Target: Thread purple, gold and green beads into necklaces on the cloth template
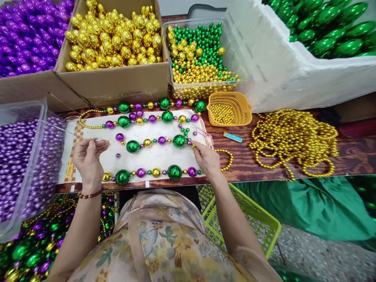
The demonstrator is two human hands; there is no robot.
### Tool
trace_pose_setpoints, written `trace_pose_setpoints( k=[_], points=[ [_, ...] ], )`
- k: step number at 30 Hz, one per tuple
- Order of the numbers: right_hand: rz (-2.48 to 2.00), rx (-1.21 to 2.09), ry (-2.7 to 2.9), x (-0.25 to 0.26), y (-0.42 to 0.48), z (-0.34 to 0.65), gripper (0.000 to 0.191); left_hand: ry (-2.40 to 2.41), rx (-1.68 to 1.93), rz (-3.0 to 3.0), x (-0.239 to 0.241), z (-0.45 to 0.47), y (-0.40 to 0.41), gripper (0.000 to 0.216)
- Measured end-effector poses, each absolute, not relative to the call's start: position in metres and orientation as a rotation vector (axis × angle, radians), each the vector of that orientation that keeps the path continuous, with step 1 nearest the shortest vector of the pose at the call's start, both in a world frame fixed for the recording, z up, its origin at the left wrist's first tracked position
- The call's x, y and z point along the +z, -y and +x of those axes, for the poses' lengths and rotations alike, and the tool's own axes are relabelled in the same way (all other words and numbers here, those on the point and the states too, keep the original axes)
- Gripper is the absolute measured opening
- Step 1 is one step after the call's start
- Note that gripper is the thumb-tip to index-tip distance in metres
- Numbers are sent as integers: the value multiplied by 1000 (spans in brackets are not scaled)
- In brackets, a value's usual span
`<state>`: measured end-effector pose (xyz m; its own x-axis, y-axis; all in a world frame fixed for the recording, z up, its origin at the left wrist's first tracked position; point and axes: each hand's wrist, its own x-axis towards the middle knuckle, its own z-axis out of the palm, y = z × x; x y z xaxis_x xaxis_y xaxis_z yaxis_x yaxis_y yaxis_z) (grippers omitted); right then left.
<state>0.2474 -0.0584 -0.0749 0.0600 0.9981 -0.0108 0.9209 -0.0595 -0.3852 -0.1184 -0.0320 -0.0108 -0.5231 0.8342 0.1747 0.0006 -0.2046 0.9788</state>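
My left hand (pixel 89 160) is closed in a pinch on a thin strand (pixel 66 131), a thread or fine wire, running off to the upper left. A small gold bead shows by its fingertips. At the other end of the white cloth (pixel 160 158), my right hand (pixel 207 157) pinches a small bead at the end of the middle bead row, beside a big green bead (pixel 179 141). That row also has a purple bead (pixel 161 140) and another green bead (pixel 133 146). Above and below lie strung rows, including a near-edge green bead (pixel 174 172). Loose small green beads (pixel 184 130) sit close by.
Behind stand boxes of purple (pixel 32 35) and gold beads (pixel 114 39), a clear bin (pixel 202 84) and a foam box (pixel 264 78). An orange basket (pixel 245 111), a small blue packet (pixel 232 136) and a gold bead-chain heap (pixel 296 137) are rightward; a purple-bead tub (pixel 41 156) is leftward.
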Motion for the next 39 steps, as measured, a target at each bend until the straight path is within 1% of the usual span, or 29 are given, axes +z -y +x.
trace_pose_setpoints(
  k=[5, 9, 25, 29, 39],
  points=[
    [-2196, 387, 1963, -70, 55, 238, 41, -1497, 1785, 1039, -9, -119, 34, 15],
    [-2304, 439, 1976, -68, 53, 236, 41, -1504, 1790, 1032, -8, -119, 36, 14],
    [-2345, 426, 1664, -69, 61, 254, 41, -1506, 1787, 1056, -10, -119, 35, 12],
    [-2382, 427, 1658, -73, 64, 263, 44, -1512, 1780, 1061, -12, -120, 35, 12],
    [-2462, 424, 1661, -82, 70, 265, 43, -1546, 1725, 1087, -13, -120, 35, 11]
  ],
)
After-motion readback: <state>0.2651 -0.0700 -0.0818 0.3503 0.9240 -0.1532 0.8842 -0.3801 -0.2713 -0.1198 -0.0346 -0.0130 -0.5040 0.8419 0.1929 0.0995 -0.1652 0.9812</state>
